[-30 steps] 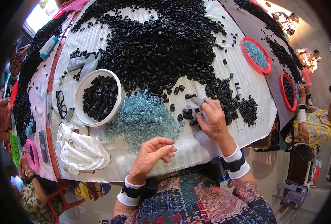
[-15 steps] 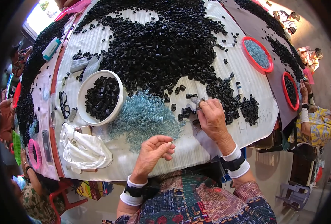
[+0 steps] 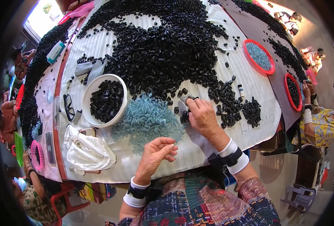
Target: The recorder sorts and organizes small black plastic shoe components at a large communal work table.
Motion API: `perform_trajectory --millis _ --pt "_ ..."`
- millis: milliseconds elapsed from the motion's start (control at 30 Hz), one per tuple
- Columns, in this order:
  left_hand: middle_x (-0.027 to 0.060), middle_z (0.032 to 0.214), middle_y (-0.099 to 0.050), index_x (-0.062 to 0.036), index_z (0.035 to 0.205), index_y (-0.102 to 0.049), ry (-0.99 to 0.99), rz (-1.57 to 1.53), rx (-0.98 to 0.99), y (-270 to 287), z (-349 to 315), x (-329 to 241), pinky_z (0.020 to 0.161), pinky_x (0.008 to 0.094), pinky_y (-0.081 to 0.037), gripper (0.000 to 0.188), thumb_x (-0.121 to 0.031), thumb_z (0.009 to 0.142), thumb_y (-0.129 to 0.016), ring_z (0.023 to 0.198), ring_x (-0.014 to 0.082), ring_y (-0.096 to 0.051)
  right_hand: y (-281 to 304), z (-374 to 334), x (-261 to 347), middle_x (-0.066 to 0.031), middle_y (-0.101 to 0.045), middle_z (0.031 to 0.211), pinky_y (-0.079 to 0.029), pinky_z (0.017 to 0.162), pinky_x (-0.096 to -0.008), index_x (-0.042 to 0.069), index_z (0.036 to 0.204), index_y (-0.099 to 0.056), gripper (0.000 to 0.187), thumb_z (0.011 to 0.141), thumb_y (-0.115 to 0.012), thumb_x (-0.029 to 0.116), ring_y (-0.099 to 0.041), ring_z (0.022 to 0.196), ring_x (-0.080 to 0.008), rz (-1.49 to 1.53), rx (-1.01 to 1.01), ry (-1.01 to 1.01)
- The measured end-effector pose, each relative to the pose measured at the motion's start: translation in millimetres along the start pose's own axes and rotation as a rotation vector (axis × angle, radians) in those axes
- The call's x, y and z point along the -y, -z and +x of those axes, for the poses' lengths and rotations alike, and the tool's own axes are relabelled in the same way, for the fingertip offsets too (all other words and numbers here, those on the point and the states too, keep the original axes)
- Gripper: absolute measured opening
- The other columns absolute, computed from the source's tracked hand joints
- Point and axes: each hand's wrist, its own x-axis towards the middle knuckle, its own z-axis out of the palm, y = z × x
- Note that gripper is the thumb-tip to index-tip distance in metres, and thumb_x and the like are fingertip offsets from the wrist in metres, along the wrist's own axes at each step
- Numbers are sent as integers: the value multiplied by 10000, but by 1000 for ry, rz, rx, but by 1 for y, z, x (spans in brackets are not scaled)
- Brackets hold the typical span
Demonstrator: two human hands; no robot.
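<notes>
My right hand reaches over a few loose black plastic parts, with a grey covering on one fingertip. Its fingers curl downward, and whatever they pinch is hidden beneath them. Closer to me, my left hand is held above the cloth with thumb and fingertips together. A tiny pale speck shows at those tips, too small to name. Between the hands and a white bowl lies a heap of small clear light-blue pieces. The bowl holds black parts.
A large pile of black parts covers the table's middle. Smaller black pieces lie to the right, near a small white tube. Left are glasses and a white cloth. A red-rimmed tray holds blue pieces. Other people sit nearby.
My right hand has moved left and slightly toward me, over the loose black parts. My left hand keeps nearly the same pose. The view has shifted a little.
</notes>
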Motion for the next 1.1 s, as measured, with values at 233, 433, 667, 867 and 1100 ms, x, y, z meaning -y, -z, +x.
perform_trajectory --millis 233,433,667,867,1100 --pt "104 894 -642 30 1028 -571 -95 -137 -8 -8 -8 -2 625 244 -535 209 -82 860 -625 780 142 -628 34 -26 38 -119 -527 841 -442 695 -399 25 1001 -524 337 674 -585 -30 -522 791 -302 417 -25 196" --pt "101 834 -647 23 993 -580 -16 -12 113 0 -9 4 604 237 -521 185 -87 854 -634 685 135 -630 38 -57 60 -130 -519 859 -456 663 -381 1 988 -525 334 681 -657 9 -522 767 -312 618 73 273" --pt "111 789 -652 23 974 -591 64 17 119 -3 -13 -1 578 226 -521 164 -84 855 -629 667 133 -637 48 -64 53 -139 -539 836 -461 663 -379 -23 1018 -530 346 690 -641 -39 -533 740 -322 786 173 96" --pt "164 884 -662 20 1021 -575 20 -181 84 2 -8 2 589 239 -546 180 -71 868 -604 716 170 -663 30 -42 12 -92 -566 803 -409 702 -383 28 948 -555 286 673 -628 4 -535 798 -274 221 -122 40" --pt "179 873 -660 6 1025 -579 -28 -220 -15 -1 -4 1 572 270 -569 161 -28 867 -572 706 194 -673 6 -38 16 -59 -569 798 -363 754 -366 71 945 -568 253 695 -603 67 -539 811 -238 -115 -97 109"
